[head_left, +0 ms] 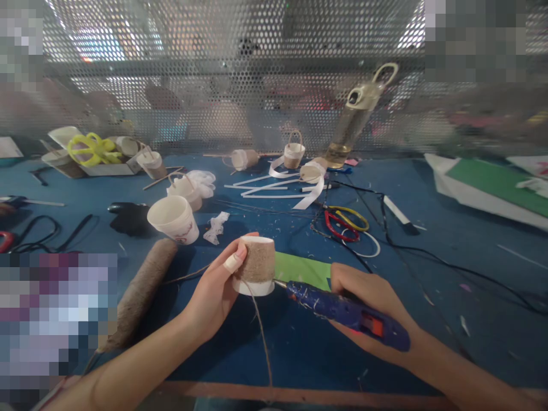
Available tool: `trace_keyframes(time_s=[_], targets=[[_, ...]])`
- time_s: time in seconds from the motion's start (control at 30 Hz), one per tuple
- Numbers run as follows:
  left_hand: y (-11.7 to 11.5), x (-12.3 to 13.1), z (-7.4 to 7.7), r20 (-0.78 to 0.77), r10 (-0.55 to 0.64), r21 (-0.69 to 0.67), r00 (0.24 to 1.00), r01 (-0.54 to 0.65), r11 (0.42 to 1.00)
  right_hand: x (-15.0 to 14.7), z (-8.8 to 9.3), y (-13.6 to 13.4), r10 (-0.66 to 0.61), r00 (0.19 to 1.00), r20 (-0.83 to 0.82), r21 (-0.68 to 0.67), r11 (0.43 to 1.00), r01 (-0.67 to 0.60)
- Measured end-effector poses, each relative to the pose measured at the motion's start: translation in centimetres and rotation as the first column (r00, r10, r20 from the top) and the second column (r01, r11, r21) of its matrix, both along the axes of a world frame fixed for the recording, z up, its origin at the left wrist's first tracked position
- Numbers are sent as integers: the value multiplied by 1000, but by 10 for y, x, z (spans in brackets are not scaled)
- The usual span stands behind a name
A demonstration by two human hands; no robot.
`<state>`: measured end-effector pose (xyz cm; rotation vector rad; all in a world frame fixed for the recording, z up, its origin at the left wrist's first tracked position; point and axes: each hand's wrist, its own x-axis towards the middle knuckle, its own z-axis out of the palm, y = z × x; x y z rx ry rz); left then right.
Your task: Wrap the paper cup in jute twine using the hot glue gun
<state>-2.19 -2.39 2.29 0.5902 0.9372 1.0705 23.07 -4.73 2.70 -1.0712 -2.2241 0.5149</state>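
My left hand (218, 288) is closed around a small white paper cup (257, 290) whose side is wrapped in brown twine (259, 260). A white rim shows at top and bottom, and a loose strand of twine (262, 337) hangs from it toward the table edge. In my right hand (363, 288) is a blue glue gun (329, 302), its nozzle against or very near the lower white band of the cup. A thick spool of twine (143, 291) lies left of my left forearm. Behind the cup and my right hand lies a green sheet (302, 269).
A white paper cup (173, 220) and a scrap of lace (217, 227) sit beyond my left hand. Several little twine baskets, one (294, 154) upright, stand along the perforated metal panel (240, 108). Red-handled scissors (340, 228), black cords and a tall bottle (351, 125) are at right.
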Motion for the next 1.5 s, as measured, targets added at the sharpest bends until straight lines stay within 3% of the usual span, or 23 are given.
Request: trace_keyframes(time_s=[0.37,0.57,0.67,0.83,0.93,1.03,1.17,1.23,1.33,1.4,1.43,1.5], targets=[[0,1,-3,-25,-51,39,998,52,998,3,-9,-1,41,999,-15,0,999,-41],[0,-2,-3,11,-23,25,1000,23,999,2,-5,1,-12,1000,26,38,999,11],[2,-4,-3,24,18,28,1000,-18,999,5,-10,4,-63,994,86,81,995,56],[2,-5,-2,34,54,43,998,-56,998,4,-23,11,-139,962,237,-17,989,147],[2,-5,0,28,56,56,998,-58,997,1,-26,16,-114,951,288,-4,993,120],[1,-4,1,-3,47,65,999,-46,997,-2,-23,15,-44,974,222,-10,999,48],[1,-3,0,-32,39,76,999,-36,996,-4,-11,1,69,997,-47,-121,990,-74],[1,-2,0,-32,35,91,999,-32,995,-6,-4,-5,159,975,-154,-364,908,-206],[1,0,-1,-34,28,125,999,-23,992,-10,2,-8,218,906,-364,-661,625,-416],[0,1,-1,-63,22,151,998,-13,988,-11,3,-7,225,844,-487,-704,471,-531],[0,1,-2,-85,22,166,996,-8,986,-11,3,-7,221,818,-531,-701,427,-571],[-1,1,-2,-132,22,201,991,5,980,-11,1,-6,198,788,-584,-689,393,-609]])
